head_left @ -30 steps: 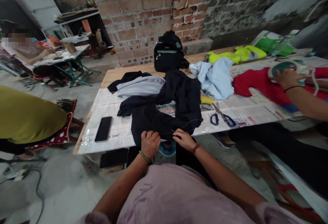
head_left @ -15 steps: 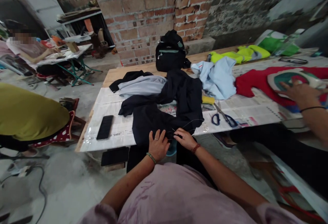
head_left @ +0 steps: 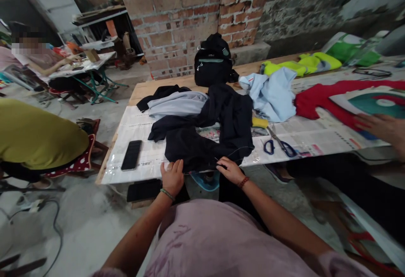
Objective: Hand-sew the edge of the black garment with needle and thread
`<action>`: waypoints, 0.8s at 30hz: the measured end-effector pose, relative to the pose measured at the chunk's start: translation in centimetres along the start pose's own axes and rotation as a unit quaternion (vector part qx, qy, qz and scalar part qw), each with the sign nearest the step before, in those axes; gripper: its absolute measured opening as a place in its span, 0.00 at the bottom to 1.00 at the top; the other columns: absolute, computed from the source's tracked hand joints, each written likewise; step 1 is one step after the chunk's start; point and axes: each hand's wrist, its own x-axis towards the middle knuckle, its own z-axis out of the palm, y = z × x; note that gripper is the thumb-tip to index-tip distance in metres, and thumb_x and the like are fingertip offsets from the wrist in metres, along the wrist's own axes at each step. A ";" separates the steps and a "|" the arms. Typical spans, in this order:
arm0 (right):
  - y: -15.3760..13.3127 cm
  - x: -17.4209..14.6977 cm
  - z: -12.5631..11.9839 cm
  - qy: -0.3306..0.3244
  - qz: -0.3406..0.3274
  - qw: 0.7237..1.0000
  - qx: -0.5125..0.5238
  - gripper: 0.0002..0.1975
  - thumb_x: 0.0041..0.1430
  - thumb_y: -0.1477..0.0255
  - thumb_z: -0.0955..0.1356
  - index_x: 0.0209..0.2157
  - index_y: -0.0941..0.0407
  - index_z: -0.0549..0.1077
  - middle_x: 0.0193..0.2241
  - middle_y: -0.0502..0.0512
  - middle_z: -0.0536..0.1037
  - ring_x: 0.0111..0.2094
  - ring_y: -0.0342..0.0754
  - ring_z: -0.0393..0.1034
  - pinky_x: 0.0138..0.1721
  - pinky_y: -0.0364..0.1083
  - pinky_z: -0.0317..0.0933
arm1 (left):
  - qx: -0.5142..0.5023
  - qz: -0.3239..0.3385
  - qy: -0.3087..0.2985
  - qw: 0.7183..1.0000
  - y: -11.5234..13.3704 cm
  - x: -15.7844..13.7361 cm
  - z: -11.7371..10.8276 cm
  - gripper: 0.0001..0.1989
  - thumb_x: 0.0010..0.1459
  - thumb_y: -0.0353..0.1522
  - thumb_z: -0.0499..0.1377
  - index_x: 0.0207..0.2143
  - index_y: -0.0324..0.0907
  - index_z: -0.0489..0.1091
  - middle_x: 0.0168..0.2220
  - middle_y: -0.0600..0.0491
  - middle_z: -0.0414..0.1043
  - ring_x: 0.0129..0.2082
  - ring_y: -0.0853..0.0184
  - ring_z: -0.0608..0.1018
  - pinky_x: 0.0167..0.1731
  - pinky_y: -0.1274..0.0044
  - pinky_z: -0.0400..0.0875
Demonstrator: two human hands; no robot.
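A dark garment [head_left: 196, 148] lies spread over the table's near edge. My left hand [head_left: 172, 177] is closed on its near left edge, with thumb and fingers on the cloth. At the same edge, further right, my right hand [head_left: 232, 170] pinches what looks like a thin sewing needle, mostly hidden by the fingertips. A pale thread [head_left: 242, 148] loops from there across the dark cloth. Scissors [head_left: 280, 143] with dark blue handles lie to the right of the garment, beside a yellow object [head_left: 260, 122].
A phone [head_left: 131, 155] lies at the left, a black backpack [head_left: 213, 62] at the back. Light grey cloth [head_left: 179, 104] and a light blue garment [head_left: 270, 93] are bunched nearby. At right, a co-worker's hand [head_left: 378, 126] is beside an iron [head_left: 373, 99] on red cloth [head_left: 316, 96].
My left hand has moved left along the garment's edge, away from my right hand, and the edge lies straighter. The co-worker's hand has come off the iron's top.
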 end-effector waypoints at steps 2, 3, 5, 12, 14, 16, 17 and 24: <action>0.0 0.0 0.0 0.000 0.001 1.000 -0.001 0.06 0.52 0.72 0.62 0.26 0.56 0.70 0.28 0.52 0.68 0.32 0.44 0.64 0.37 0.44 0.59 | 0.001 -0.035 -0.002 0.999 -1.9 0.1 -0.4 0.14 0.53 0.26 0.52 0.44 0.42 0.67 0.39 0.47 0.71 0.37 0.62 0.72 0.47 0.58 0.56; 0.0 0.0 0.0 -0.001 0.002 1.000 -0.003 0.06 0.52 0.72 0.62 0.26 0.56 0.70 0.28 0.52 0.68 0.32 0.44 0.64 0.37 0.44 0.59 | 0.001 -0.051 0.004 0.999 -2.9 0.2 -0.7 0.12 0.54 0.28 0.52 0.42 0.41 0.67 0.39 0.48 0.71 0.37 0.64 0.72 0.45 0.61 0.61; 0.1 0.0 0.1 -0.003 0.000 1.000 -0.009 0.06 0.52 0.72 0.62 0.26 0.56 0.70 0.28 0.52 0.68 0.32 0.44 0.64 0.37 0.44 0.59 | 0.004 -0.069 0.019 0.997 -4.5 0.3 -1.6 0.13 0.56 0.32 0.53 0.44 0.39 0.64 0.43 0.48 0.67 0.39 0.65 0.71 0.41 0.65 0.66; 0.8 0.0 0.4 -0.005 -0.005 1.000 -0.025 0.06 0.53 0.71 0.62 0.27 0.56 0.69 0.28 0.52 0.68 0.32 0.44 0.64 0.36 0.43 0.59 | -0.006 -0.066 0.053 0.996 -6.0 -0.2 -4.0 0.16 0.57 0.35 0.52 0.46 0.37 0.61 0.45 0.47 0.64 0.41 0.65 0.70 0.39 0.67 0.68; 0.8 0.0 0.5 -0.004 -0.006 1.000 -0.026 0.06 0.53 0.71 0.62 0.27 0.56 0.69 0.28 0.52 0.68 0.32 0.44 0.65 0.36 0.44 0.59 | -0.018 -0.049 0.051 0.997 -4.7 -0.8 -3.5 0.14 0.57 0.35 0.51 0.45 0.39 0.63 0.44 0.48 0.65 0.41 0.66 0.70 0.40 0.69 0.68; 0.9 0.0 0.5 -0.004 -0.005 1.000 -0.026 0.06 0.53 0.71 0.62 0.28 0.56 0.70 0.28 0.52 0.68 0.32 0.44 0.65 0.36 0.44 0.59 | -0.036 -0.021 0.044 0.998 -2.7 -1.4 -2.7 0.10 0.58 0.34 0.51 0.40 0.43 0.67 0.40 0.50 0.68 0.38 0.69 0.71 0.40 0.74 0.67; 0.9 0.0 0.5 -0.004 -0.005 1.000 -0.026 0.06 0.53 0.71 0.62 0.28 0.56 0.70 0.28 0.52 0.69 0.32 0.44 0.65 0.36 0.44 0.59 | -0.048 0.001 0.040 0.998 -1.5 -1.6 -2.3 0.09 0.57 0.33 0.51 0.37 0.44 0.69 0.38 0.52 0.70 0.37 0.71 0.70 0.40 0.76 0.66; 0.7 0.0 0.4 -0.006 -0.007 1.000 -0.028 0.06 0.52 0.71 0.62 0.27 0.56 0.70 0.28 0.52 0.68 0.31 0.44 0.65 0.35 0.44 0.59 | -0.063 0.077 0.020 0.995 4.5 0.7 -1.3 0.13 0.53 0.35 0.53 0.42 0.48 0.68 0.54 0.50 0.58 0.51 0.56 0.61 0.43 0.64 0.57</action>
